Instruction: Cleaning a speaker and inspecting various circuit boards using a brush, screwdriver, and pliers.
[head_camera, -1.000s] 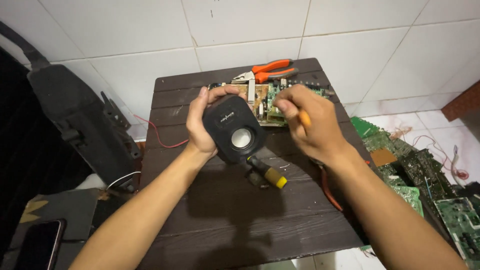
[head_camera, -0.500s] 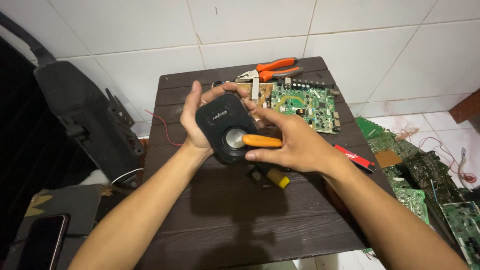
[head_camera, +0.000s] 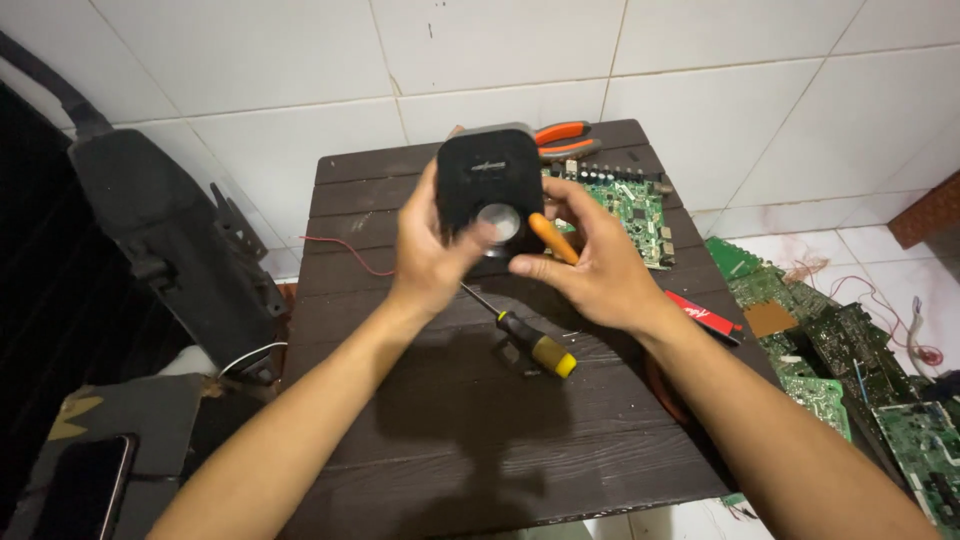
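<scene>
Working across from nine o'clock, I saw a black bag-like case (head_camera: 170, 240) slumped against the tiled wall, with a dark phone (head_camera: 85, 490) lying at about seven o'clock on the floor. On the dark slatted table (head_camera: 420, 450) a thin red wire (head_camera: 345, 255) trailed toward my left hand (head_camera: 430, 255), which was wrapped around the left side of a small black speaker (head_camera: 488, 185), thumb bent across the front near its silver round knob (head_camera: 498, 222). The speaker was held upright above the table's far half, its long axis running from six to twelve o'clock. Below it, at six o'clock from the speaker, a black-and-yellow screwdriver (head_camera: 525, 340) lay flat, its shaft pointing toward ten o'clock. My right hand (head_camera: 590, 270) sat at four o'clock from the speaker, pinching an orange-handled tool (head_camera: 553, 238) between thumb and fingers; the handle slanted toward ten o'clock, its upper end just beside the knob, though I could not tell whether a tip touched it. The right hand was therefore the nearer one to the knob's face. Behind, orange-handled pliers (head_camera: 562, 135) and a green circuit board (head_camera: 625, 205) lay at one o'clock, a red flat tool (head_camera: 700, 312) by my right wrist, and more green boards (head_camera: 850, 360) on the floor at three o'clock.
</scene>
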